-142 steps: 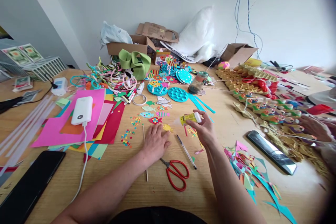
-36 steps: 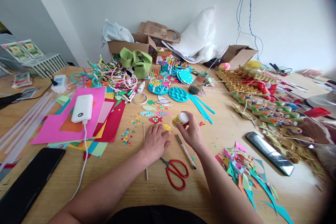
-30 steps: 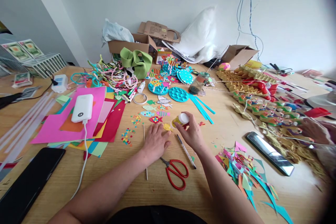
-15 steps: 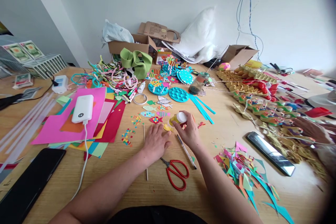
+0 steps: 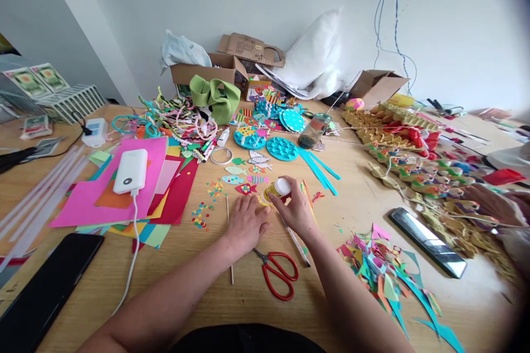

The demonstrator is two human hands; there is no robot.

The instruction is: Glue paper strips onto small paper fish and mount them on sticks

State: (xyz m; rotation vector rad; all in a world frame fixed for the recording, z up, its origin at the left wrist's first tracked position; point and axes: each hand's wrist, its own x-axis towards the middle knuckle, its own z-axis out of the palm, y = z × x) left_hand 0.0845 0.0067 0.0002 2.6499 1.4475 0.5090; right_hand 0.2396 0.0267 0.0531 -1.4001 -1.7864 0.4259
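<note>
My right hand (image 5: 296, 208) is closed around a small white-capped bottle with a yellow label (image 5: 278, 190), held tilted over a yellow paper fish (image 5: 264, 200). Much of that fish is hidden by the bottle and fingers. My left hand (image 5: 247, 223) lies flat on the table, its fingertips by the fish's left edge. Just beyond are a red paper fish (image 5: 247, 188), a pink striped fish (image 5: 257, 179) and a blue spotted one (image 5: 232, 180). Below my hands lie red-handled scissors (image 5: 281, 276), a pen (image 5: 295, 240) and a thin stick (image 5: 229, 242).
Colourful paper dots (image 5: 200, 216) lie left of my hands, near coloured sheets (image 5: 74, 207) under a white power bank (image 5: 130, 171). Paper scraps (image 5: 381, 265) and a phone (image 5: 428, 242) are on the right. Another person's hand (image 5: 491, 204) works at the far right. A glass jar (image 5: 314, 131) stands behind.
The bottle in my right hand has shifted slightly, its white cap moving a little left and down. My left hand stays in place.
</note>
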